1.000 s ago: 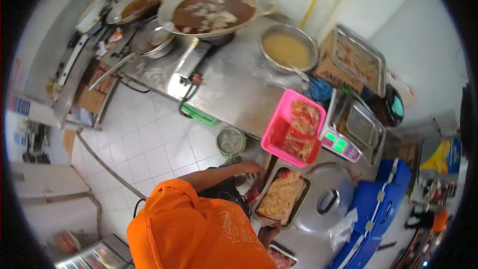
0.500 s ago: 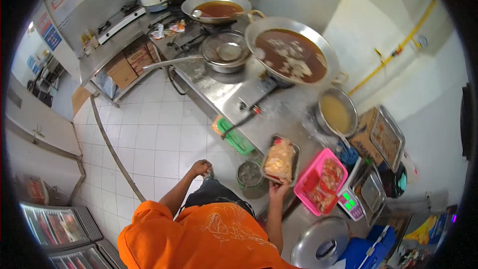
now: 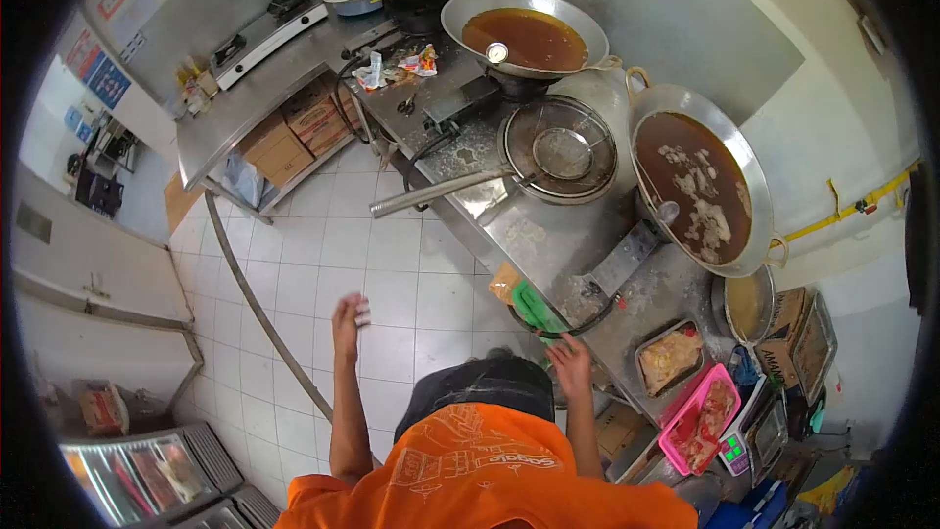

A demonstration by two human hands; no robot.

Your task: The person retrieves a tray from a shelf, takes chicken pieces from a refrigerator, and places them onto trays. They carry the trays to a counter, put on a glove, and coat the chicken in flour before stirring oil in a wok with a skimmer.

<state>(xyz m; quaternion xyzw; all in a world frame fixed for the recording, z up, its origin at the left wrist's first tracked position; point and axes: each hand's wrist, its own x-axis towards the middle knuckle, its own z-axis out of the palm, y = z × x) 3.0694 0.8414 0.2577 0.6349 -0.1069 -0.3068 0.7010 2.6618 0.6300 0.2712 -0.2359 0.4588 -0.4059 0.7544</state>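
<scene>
My left hand [image 3: 350, 325] is raised over the tiled floor, holding nothing, with its fingers apart and slightly curled. Beside the front edge of the metal counter [image 3: 534, 230], my right hand [image 3: 570, 362] also shows separated fingers with nothing in them. Nearest to it are a black hose [image 3: 587, 325] and a green plastic item [image 3: 534, 306] at the counter's side. To the right, a metal tray [image 3: 641, 372] of pale, wet-looking food [image 3: 672, 357] rests on the counter, apart from my hand. A pink basin [image 3: 670, 439] with reddish raw meat [image 3: 707, 423] stands beyond it.
A wok [image 3: 759, 171] of brown oil has pale pieces floating in it; another oil-filled wok [image 3: 597, 20] sits farther back. A long-handled strainer [image 3: 563, 152] lies over a pan, its handle past the counter edge. A hose [image 3: 257, 299] crosses the floor.
My right hand has let go of the food tray, which now sits on the counter, and has moved away from it. My left hand has opened. The view has swung left.
</scene>
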